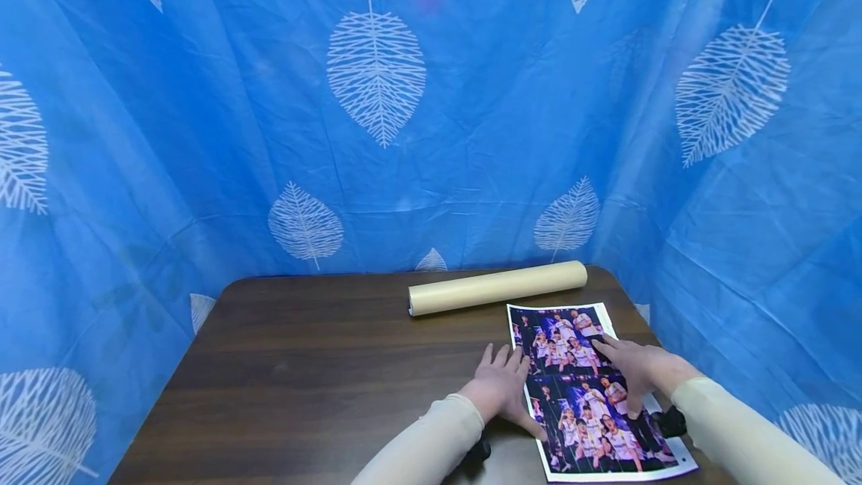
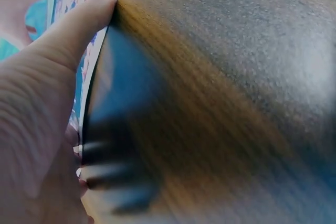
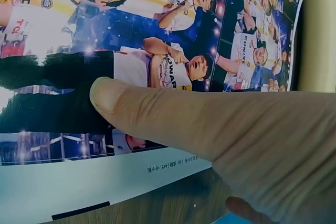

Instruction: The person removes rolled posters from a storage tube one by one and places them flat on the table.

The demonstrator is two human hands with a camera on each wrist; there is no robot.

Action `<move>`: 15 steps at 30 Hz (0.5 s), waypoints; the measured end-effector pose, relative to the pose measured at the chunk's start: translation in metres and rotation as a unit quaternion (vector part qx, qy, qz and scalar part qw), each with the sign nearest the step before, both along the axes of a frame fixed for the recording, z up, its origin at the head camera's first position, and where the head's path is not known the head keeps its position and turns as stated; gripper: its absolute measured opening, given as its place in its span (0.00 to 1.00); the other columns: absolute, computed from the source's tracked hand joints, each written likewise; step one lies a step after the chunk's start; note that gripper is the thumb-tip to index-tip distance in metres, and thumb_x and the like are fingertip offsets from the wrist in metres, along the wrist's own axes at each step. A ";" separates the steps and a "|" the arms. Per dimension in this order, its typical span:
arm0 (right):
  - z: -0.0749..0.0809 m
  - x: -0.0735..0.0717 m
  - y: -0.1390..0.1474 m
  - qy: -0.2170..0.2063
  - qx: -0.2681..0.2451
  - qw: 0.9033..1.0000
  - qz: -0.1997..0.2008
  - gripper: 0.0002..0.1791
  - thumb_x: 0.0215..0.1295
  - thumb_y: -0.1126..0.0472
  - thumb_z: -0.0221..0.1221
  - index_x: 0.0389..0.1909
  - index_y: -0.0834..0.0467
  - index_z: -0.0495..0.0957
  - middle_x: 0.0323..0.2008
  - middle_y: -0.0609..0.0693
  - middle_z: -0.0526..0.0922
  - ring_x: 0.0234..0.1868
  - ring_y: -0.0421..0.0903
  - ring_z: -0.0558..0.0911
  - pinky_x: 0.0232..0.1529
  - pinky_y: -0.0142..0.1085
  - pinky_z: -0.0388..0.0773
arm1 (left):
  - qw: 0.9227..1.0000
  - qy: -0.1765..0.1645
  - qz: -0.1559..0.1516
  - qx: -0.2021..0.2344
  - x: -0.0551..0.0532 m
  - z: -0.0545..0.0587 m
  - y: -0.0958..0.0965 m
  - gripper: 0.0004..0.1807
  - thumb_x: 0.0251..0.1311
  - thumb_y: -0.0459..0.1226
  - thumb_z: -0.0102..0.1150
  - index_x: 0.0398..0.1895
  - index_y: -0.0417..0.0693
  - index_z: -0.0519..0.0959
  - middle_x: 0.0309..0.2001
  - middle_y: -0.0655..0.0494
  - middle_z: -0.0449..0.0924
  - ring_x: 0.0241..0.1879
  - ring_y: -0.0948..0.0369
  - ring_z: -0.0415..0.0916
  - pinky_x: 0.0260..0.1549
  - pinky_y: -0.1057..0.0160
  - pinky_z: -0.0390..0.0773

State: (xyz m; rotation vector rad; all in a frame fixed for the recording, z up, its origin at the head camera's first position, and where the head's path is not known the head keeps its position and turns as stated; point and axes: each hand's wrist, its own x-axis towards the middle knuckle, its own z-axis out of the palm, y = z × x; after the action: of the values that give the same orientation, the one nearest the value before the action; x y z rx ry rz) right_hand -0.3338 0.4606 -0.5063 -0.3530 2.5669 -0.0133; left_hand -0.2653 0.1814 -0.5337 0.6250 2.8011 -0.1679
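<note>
A glossy printed sheet with two group photos, one above the other, and a white border lies on the right side of the table. My left hand rests along its left edge, fingers spread, the thumb touching the border. On the right edge lies my right hand, its fingers stretched out over the upper photo. In the right wrist view the thumb lies straight across the print. The left wrist view shows the left thumb on the sheet's edge; its other fingers are partly hidden.
Behind the sheet, a cream-coloured roll lies slantwise near the back edge of the dark wooden table. Blue curtains with white leaf prints hang behind the table and at both sides.
</note>
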 end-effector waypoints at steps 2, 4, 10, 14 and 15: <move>0.002 0.000 0.001 0.001 0.010 1.000 -0.001 0.72 0.27 0.49 0.86 0.78 0.58 0.57 0.75 0.71 0.54 0.68 0.79 0.60 0.57 0.78 0.61 | 1.000 -0.003 0.002 0.006 -0.003 -0.005 0.003 0.72 0.32 0.86 0.54 0.83 0.67 0.47 0.82 0.67 0.44 0.80 0.61 0.44 0.77 0.50 0.44; 0.003 0.000 0.002 -0.001 0.015 1.000 -0.003 0.72 0.28 0.50 0.86 0.78 0.59 0.57 0.75 0.71 0.54 0.68 0.79 0.60 0.56 0.77 0.63 | 1.000 -0.007 0.003 0.010 -0.006 -0.008 0.004 0.72 0.33 0.86 0.54 0.83 0.68 0.46 0.82 0.68 0.43 0.80 0.60 0.43 0.77 0.48 0.43; 0.005 0.000 0.002 0.003 0.020 1.000 0.005 0.71 0.30 0.51 0.86 0.78 0.60 0.57 0.75 0.72 0.53 0.68 0.78 0.60 0.57 0.76 0.63 | 1.000 -0.015 0.011 0.021 -0.010 -0.014 0.004 0.72 0.33 0.86 0.54 0.84 0.69 0.44 0.82 0.68 0.40 0.80 0.60 0.40 0.77 0.48 0.41; 0.006 0.001 0.003 0.003 0.017 1.000 0.008 0.71 0.30 0.50 0.86 0.78 0.60 0.57 0.75 0.72 0.53 0.69 0.78 0.59 0.59 0.77 0.60 | 1.000 -0.007 0.002 0.011 -0.006 -0.008 0.007 0.71 0.34 0.85 0.54 0.84 0.67 0.46 0.82 0.67 0.42 0.80 0.59 0.41 0.77 0.47 0.42; 0.005 0.002 0.004 0.002 0.017 1.000 0.007 0.71 0.30 0.51 0.86 0.78 0.60 0.57 0.75 0.72 0.53 0.69 0.79 0.59 0.59 0.77 0.60 | 1.000 0.000 -0.002 0.007 -0.005 -0.008 0.009 0.71 0.34 0.85 0.54 0.83 0.67 0.48 0.82 0.66 0.43 0.80 0.60 0.42 0.76 0.47 0.43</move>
State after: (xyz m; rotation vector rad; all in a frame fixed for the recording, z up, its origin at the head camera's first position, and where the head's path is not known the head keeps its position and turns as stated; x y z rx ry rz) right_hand -0.3322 0.4646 -0.5008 -0.3585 2.5646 0.0352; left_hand -0.2703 0.1899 -0.5416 0.6325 2.8042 -0.1498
